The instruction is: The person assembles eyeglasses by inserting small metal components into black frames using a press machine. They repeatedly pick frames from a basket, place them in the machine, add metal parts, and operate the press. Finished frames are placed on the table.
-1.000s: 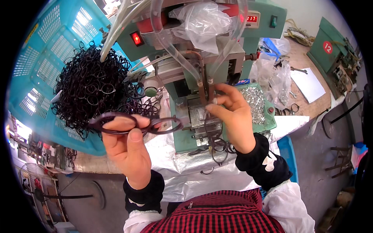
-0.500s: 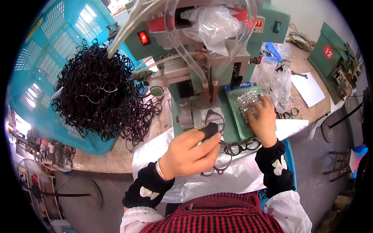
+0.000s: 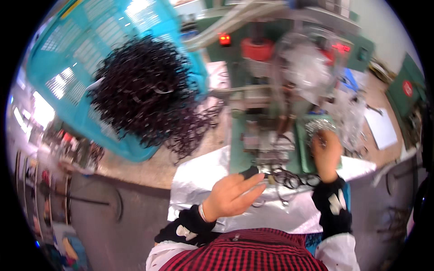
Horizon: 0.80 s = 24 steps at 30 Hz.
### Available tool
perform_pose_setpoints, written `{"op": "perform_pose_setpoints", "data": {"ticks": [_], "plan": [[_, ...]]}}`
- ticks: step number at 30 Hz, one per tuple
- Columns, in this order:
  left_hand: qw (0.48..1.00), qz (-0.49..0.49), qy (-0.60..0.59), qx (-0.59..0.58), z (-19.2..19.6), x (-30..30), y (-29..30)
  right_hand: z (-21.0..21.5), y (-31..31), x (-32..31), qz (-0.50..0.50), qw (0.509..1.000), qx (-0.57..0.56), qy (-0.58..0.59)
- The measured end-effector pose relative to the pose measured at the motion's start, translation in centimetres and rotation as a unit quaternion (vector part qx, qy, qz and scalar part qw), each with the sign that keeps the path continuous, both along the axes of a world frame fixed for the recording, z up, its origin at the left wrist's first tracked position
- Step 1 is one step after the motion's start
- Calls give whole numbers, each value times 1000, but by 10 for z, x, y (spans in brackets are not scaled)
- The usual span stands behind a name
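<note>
My left hand (image 3: 233, 196), a black cover on one fingertip, is closed at the edge of a dark eyeglass frame (image 3: 284, 198) in front of the machine. Its other fingers stretch out to the right. Blur hides exactly where the frame is gripped. More dark eyeglass frames (image 3: 293, 181) lie just right of it. My right hand (image 3: 327, 156) reaches into a green tray (image 3: 305, 158), its fingers bent and drawn together over a heap of small shiny metal parts (image 3: 322, 125). Whatever is between those fingertips is too small and blurred to make out.
A green bench machine (image 3: 242, 135) with hoses and a red lit switch (image 3: 224, 39) stands ahead. Left of it, a tilted turquoise basket (image 3: 58, 104) spills tangled dark eyeglass frames (image 3: 144, 90) onto the table. Plastic bags (image 3: 350, 122) and white paper (image 3: 381, 128) lie at right.
The whole view has swung, so the scene sits further right and is blurred. My left hand has drawn back from the machine toward me; my right hand's fingers have come together in the metal parts.
</note>
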<state>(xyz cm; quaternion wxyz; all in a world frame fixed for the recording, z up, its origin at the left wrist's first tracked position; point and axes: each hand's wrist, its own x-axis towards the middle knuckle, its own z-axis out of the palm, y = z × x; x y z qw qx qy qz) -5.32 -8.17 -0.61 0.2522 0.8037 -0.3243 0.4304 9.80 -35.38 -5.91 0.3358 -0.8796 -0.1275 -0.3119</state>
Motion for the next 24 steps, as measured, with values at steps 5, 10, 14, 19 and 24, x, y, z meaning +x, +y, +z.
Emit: {"op": "perform_pose_setpoints", "data": {"ticks": [5, 10, 14, 19, 24], "plan": [[962, 265, 69, -14, -19, -54, 62, -24, -54, -25, 73, 830, 538, 127], [918, 360, 19, -164, 34, -25, 104, -34, -19, -5, 47, 898, 424, 109], [933, 352, 40, -55, 38, 21, 139, -7, 20, 9, 113, 873, 450, 150], [902, 369, 19, 222, 15, 103, 126, 0, 22, -6, 109, 912, 371, 138], [906, 356, 111, 201, -50, 150, 156, 0, -13, -36, 18, 945, 305, 115]]}}
